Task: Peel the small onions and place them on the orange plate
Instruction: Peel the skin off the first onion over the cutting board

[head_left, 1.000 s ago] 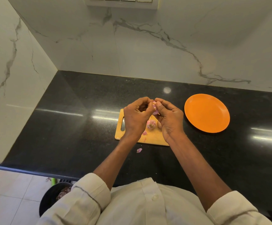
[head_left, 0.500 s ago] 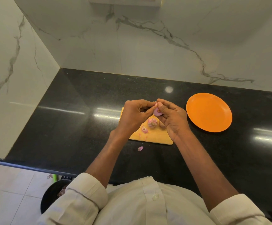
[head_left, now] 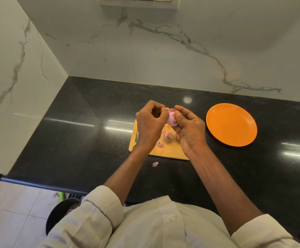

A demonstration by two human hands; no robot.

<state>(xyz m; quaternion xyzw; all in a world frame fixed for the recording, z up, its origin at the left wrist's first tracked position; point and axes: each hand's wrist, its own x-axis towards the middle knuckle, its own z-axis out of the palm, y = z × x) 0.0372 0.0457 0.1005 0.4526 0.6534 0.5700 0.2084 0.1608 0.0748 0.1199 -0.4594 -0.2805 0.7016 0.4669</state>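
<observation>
A small pink onion (head_left: 171, 119) is held above the wooden cutting board (head_left: 170, 151) between both hands. My right hand (head_left: 190, 130) grips it from the right, thumb on top. My left hand (head_left: 150, 123) pinches a bit of skin at the onion's top left. Another small onion (head_left: 169, 136) with a rooty end lies on the board below the hands. A peel scrap (head_left: 160, 144) lies beside it. The orange plate (head_left: 231, 127) sits to the right of the board with nothing on it.
The black granite counter (head_left: 92, 140) meets marble walls at the back and left. A peel piece (head_left: 155, 164) lies on the counter in front of the board. A dark bin (head_left: 59, 215) stands on the floor below the counter edge at lower left.
The onion now shows more between the hands, and my left fingers have shifted to its top left edge. The camera has tilted a little.
</observation>
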